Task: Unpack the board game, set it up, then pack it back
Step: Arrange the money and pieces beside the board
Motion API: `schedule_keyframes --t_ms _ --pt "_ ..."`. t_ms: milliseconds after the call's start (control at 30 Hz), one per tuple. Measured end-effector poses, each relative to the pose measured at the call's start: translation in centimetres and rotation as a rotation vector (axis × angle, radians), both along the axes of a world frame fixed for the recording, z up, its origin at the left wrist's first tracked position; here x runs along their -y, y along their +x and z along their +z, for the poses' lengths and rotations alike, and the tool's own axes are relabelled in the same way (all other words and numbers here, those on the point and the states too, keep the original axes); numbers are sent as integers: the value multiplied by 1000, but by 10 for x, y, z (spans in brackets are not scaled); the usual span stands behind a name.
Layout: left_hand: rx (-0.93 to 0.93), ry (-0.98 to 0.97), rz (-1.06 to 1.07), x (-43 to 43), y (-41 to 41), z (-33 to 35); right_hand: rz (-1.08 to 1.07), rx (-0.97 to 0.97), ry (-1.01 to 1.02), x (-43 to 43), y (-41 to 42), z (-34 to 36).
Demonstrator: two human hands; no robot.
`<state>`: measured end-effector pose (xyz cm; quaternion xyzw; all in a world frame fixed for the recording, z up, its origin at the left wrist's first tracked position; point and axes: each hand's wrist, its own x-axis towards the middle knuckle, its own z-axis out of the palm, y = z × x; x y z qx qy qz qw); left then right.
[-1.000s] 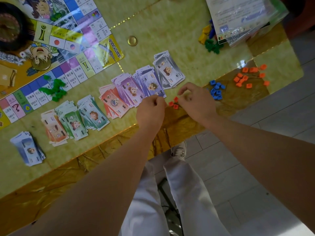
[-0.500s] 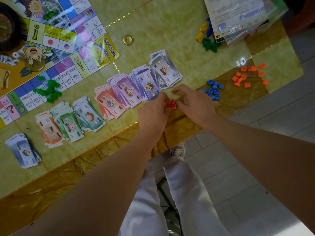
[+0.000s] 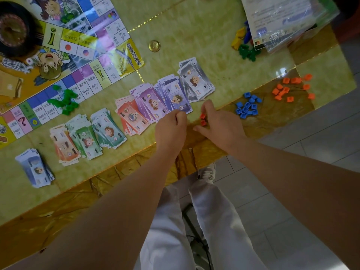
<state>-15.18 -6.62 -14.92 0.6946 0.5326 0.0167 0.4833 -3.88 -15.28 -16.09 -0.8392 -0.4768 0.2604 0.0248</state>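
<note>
A few small red pieces (image 3: 203, 119) lie near the table's front edge. My right hand (image 3: 221, 126) curls round them, thumb below and forefinger above. My left hand (image 3: 171, 128) is a closed fist just left of them, beside the purple bills (image 3: 153, 103); whatever is inside the fist is hidden. Fanned stacks of play money run leftward: grey bills (image 3: 195, 80), red bills (image 3: 130, 117), green bills (image 3: 106, 131) and a blue stack (image 3: 36, 169). The game board (image 3: 64, 61) lies at the far left.
Blue pieces (image 3: 247, 106) and orange pieces (image 3: 290, 89) are heaped right of my hands. A plastic bag (image 3: 288, 22) with yellow and green pieces (image 3: 243, 44) beside it sits far right. A gold coin (image 3: 154, 45), green houses (image 3: 65, 102) and a roulette wheel (image 3: 11, 30) are also out.
My right hand has closed in round the red pieces, which are now bunched against its fingers. My left hand has drawn slightly left, away from them.
</note>
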Motion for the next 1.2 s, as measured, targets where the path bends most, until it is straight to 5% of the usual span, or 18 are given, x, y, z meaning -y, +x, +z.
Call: schedule_keyframes --t_ms 367,600,733,1000,1200 --pt "70 -218 87 -2 -1 -5 -127 -206 95 1 -1 -1" --pt "267 -715 455 -22 -3 16 -943 -1026 226 -28 15 15" --pt "424 -904 737 -37 -9 30 -1092 -1367 264 -49 15 33" --pt "448 -874 853 -87 -38 47 -1024 -1332 116 -110 -12 47" --pt "350 -819 801 -131 -69 55 -853 -1119 24 -167 -44 51"
